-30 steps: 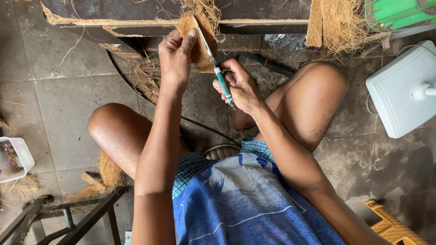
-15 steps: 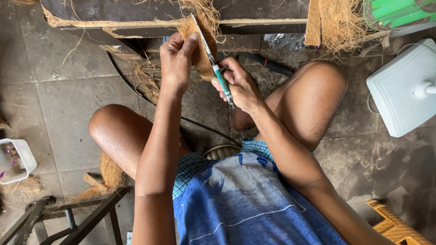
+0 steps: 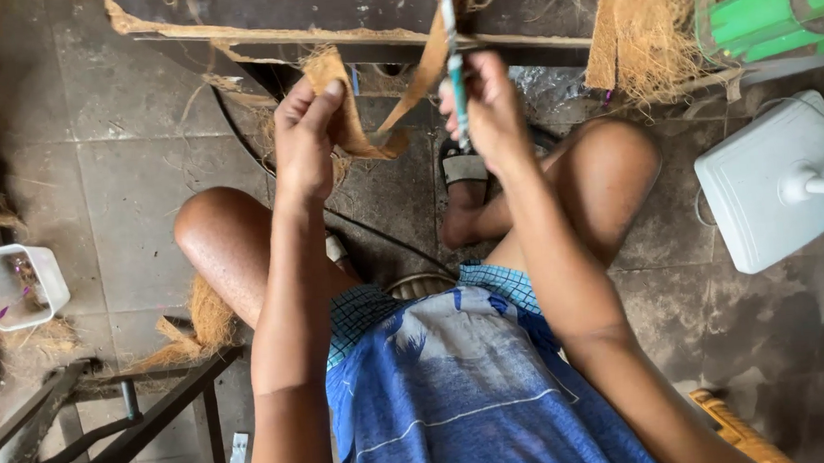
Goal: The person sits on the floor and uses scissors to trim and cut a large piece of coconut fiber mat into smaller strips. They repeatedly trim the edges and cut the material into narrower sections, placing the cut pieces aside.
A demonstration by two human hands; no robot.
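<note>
I sit on a low seat with my knees apart over a tiled floor. My left hand (image 3: 305, 134) pinches one end of a curved brown strip of coconut husk (image 3: 362, 135). The strip bends down and rises again toward my right hand (image 3: 488, 105). That hand grips a knife with a teal handle (image 3: 457, 86), blade pointing up, against the strip's far end. A dark board (image 3: 344, 10) edged with loose coir fibre lies just beyond both hands.
A white fan base (image 3: 774, 184) stands at the right, below a green plastic crate (image 3: 776, 6). A wad of coir fibre (image 3: 646, 27) hangs at upper right. A small white tub (image 3: 13, 285) sits at the left. A dark metal frame (image 3: 94, 436) crosses the lower left.
My hands have moved apart: the husk strip, held together against the blade before, now bows open between them. The view has tilted down and shows my sandalled foot.
</note>
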